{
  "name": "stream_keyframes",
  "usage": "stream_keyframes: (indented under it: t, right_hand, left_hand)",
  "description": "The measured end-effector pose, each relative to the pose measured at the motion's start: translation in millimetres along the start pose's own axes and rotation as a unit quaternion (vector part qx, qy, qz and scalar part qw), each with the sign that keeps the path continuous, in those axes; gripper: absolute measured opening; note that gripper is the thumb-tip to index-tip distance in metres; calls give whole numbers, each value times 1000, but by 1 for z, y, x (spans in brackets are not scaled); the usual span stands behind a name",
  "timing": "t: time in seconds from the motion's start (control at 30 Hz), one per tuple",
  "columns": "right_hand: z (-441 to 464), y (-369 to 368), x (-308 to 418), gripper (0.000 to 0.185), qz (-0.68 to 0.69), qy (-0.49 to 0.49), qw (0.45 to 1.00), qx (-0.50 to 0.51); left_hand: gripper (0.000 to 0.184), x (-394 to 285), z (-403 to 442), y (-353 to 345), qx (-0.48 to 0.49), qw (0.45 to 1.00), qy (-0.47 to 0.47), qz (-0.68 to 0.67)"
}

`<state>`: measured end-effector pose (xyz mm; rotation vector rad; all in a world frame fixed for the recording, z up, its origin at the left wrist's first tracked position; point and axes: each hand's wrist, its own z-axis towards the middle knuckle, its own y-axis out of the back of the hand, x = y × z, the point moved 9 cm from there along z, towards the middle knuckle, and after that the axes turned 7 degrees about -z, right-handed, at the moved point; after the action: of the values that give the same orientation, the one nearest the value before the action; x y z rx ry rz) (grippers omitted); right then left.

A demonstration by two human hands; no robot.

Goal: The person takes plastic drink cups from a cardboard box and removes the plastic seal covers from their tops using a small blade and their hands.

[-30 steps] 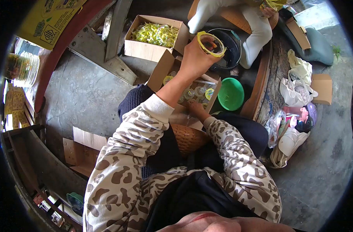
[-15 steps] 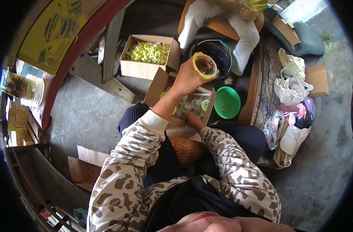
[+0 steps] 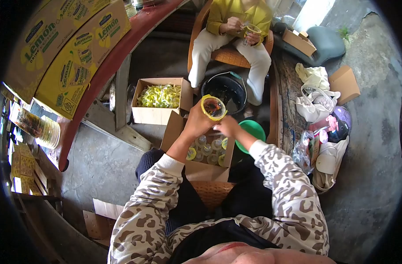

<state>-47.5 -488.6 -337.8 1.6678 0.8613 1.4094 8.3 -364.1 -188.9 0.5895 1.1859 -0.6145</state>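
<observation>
Gripping, in the head view: left hand (image 3: 197, 123), fingers curled round a clear, yellow-rimmed plastic cup (image 3: 214, 108) near dial centre. Right hand (image 3: 228, 126) close by at the cup's five o'clock; fingertips blurred, cannot tell whether pinching. From cup: open brown cardboard box (image 3: 210, 173) of clear round containers (image 3: 207, 149) at six, green plastic basin (image 3: 253, 132) at four, black handled bucket (image 3: 241, 94) at one.

Yellow-rimmed cup (image 3: 213, 107), green basin (image 3: 256, 131), black bucket (image 3: 239, 91), brown-blotched cream sleeves (image 3: 150, 193)
</observation>
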Motion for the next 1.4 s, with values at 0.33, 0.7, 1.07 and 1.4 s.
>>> stream_keyframes:
  t: [0.33,0.7,1.07,1.4]
  right_hand:
    - [-91,175,30,15,126,-29,943,-306]
    - [-95,177,63,10,123,41,936,-328]
    - [-100,184,51,9,160,10,935,-317]
    - [-102,174,71,9,106,43,940,-320]
  left_hand:
    - [56,11,-10,2,-11,999,28,-45]
    - [62,3,-7,-20,45,997,43,-48]
    - [65,1,-11,-23,44,998,6,40]
    - [73,16,-17,-14,-30,997,-9,65]
